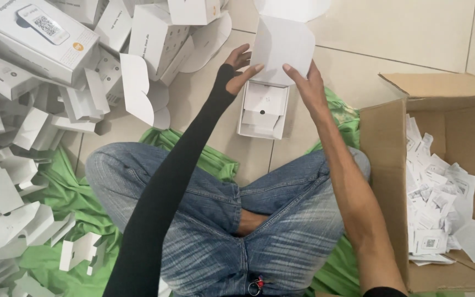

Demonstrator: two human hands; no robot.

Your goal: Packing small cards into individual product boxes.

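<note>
A white folded cardboard box sleeve (281,49) is held above the tiled floor (402,33), pinched between the left hand (236,71), in a black sleeve, and the bare right hand (306,82); each grip is closed on it. Directly below, a white open carton tray (263,110) is seen on the floor. A heap of white flat cartons (23,137) lies left, a brown cardboard box (386,159) of paper slips right.

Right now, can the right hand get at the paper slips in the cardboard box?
Probably yes. The right hand is up on the white carton with the left hand, but the cardboard box stands open on that side and nothing covers the paper slips.
</note>
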